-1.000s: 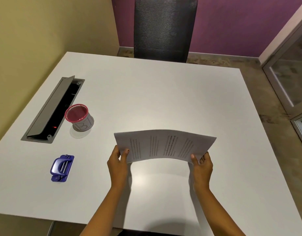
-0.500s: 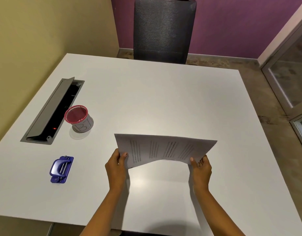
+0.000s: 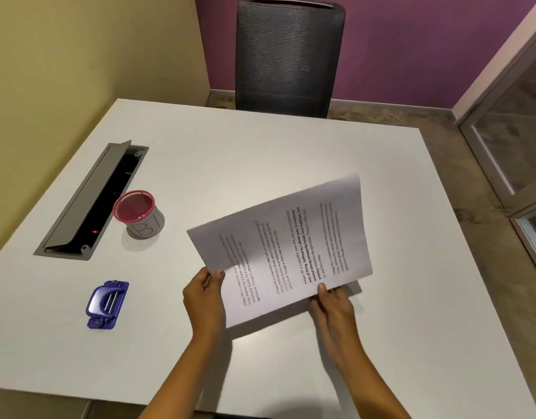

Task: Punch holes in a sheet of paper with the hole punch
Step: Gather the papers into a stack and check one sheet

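Note:
A printed sheet of paper [image 3: 287, 249] hangs tilted above the white table [image 3: 260, 164], its text running sideways. My left hand [image 3: 203, 297] pinches its near left corner, thumb on top. Along the near right edge my right hand [image 3: 333, 303] holds it, thumb on the printed side and fingers beneath. The blue hole punch [image 3: 107, 303] lies on the table to the left of my left hand, about a hand's width away, touched by neither hand.
A grey mesh pen cup with a red rim [image 3: 139, 214] stands behind the punch. Beside it an open cable hatch [image 3: 91, 201] is sunk into the table. A dark mesh chair [image 3: 287, 52] stands at the far edge. Yellow wall lies left.
The sheet was held nearly edge-on and bowed; now it is tipped so its printed face shows, its right end swung up and away. Both hands keep their hold.

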